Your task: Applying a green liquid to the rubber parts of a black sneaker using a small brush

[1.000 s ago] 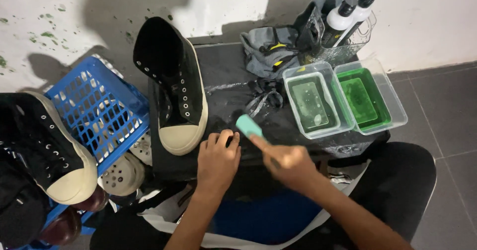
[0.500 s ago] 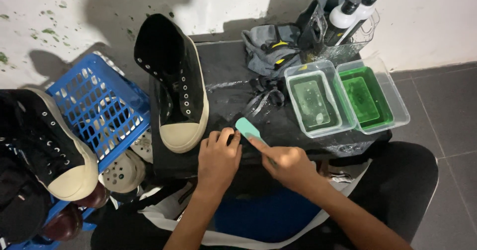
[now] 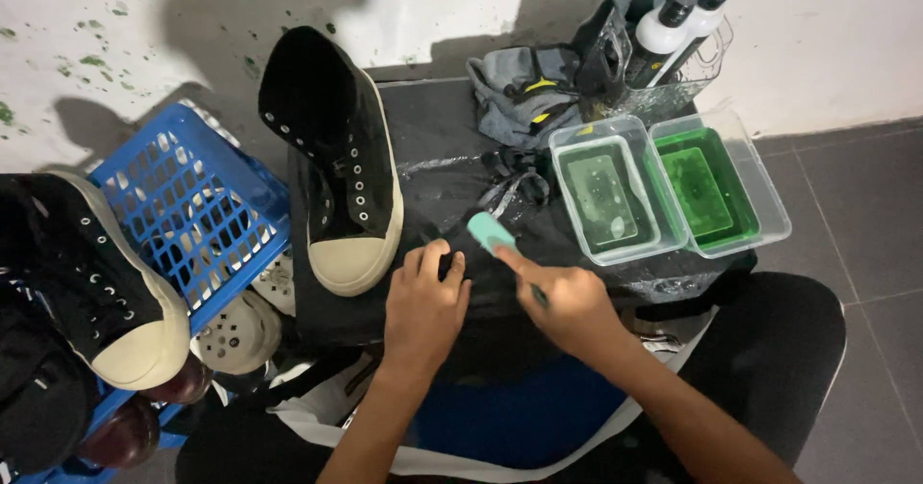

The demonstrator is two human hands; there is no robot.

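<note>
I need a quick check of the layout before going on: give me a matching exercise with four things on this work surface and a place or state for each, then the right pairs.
Things:
1. black high-top shoe
2. teal brush
3. two clear tubs
4. blue crate

Places or states:
A. side by side, holding green liquid
B. held in the right hand
C. left of the black mat, tilted
D. standing on the mat, cream toe cap toward the left hand

Pairs: 1-D, 2-B, 3-A, 4-C
</note>
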